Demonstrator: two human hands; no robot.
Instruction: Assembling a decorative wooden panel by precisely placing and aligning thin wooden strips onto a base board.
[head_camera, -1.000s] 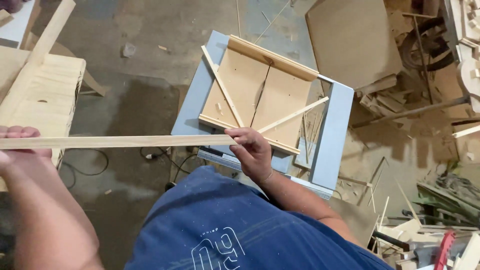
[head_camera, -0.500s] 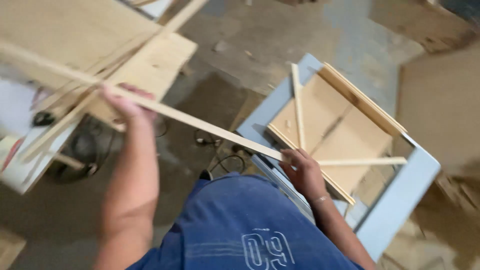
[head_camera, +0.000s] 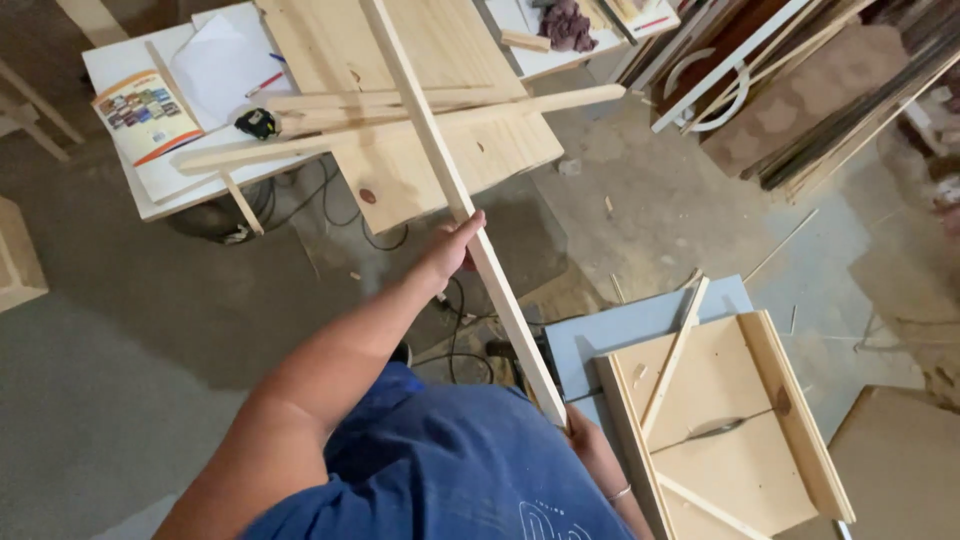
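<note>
I hold a long thin wooden strip (head_camera: 440, 170) with both hands; it runs from the upper middle down to my waist. My left hand (head_camera: 450, 250) grips it at mid-length, arm stretched forward. My right hand (head_camera: 590, 440) holds its near end, close to the corner of a blue-grey saw table (head_camera: 600, 335). On that table sits a wooden sled (head_camera: 790, 410) with a saw slot and thin strips (head_camera: 672, 355) lying across it. The far end of the strip passes over a wide pine board (head_camera: 450, 160).
A white table (head_camera: 150, 175) at the upper left carries papers, a pen, a tape measure (head_camera: 258, 122) and long wooden strips. Cables (head_camera: 330, 225) trail on the concrete floor. Boards and mouldings (head_camera: 850, 110) lean at the upper right. A wooden crate (head_camera: 18, 255) stands at the left edge.
My view and body have turned left toward the white table. The strip has swung from crossways to pointing away from me, still held in both hands.
</note>
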